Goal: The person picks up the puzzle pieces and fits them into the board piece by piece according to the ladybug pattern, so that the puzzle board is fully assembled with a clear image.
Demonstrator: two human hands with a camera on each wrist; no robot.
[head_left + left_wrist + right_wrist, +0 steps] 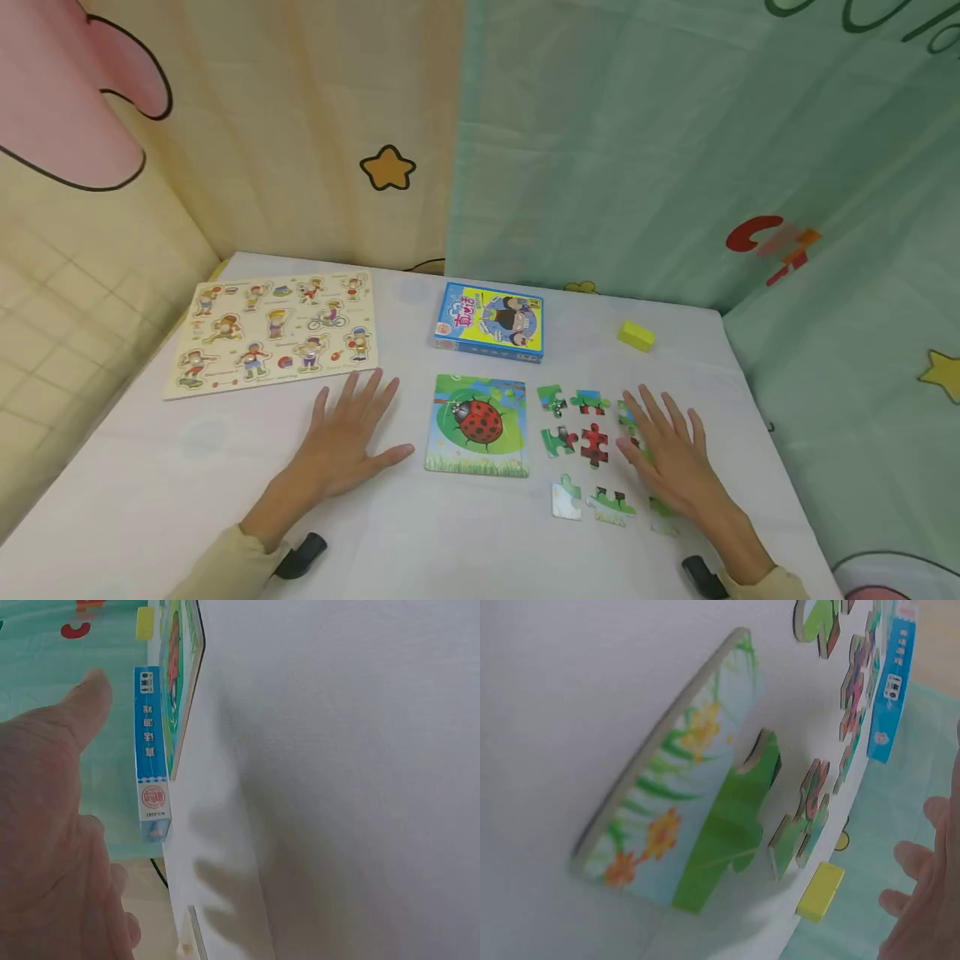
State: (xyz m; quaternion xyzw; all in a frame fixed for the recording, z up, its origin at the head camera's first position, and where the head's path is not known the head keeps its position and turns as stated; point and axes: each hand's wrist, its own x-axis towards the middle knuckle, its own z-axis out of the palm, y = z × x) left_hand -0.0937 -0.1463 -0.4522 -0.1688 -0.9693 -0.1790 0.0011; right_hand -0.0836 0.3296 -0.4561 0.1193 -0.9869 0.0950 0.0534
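Note:
My left hand, fingers spread and holding nothing, is over the table left of a square ladybug puzzle board. In the left wrist view its thumb stands out straight above the table. On the other side, my right hand is spread over the right column of loose puzzle pieces, partly hiding them. A red piece lies just left of that hand's thumb. Flat near the right wrist camera is a corner piece with orange flowers and grass. Several more pieces lie in loose rows beside the board.
A wooden peg board with sports figures lies at the back left. Behind the ladybug board is a blue and yellow card box. A small yellow block sits at the back right. Printed curtains hang behind the white table.

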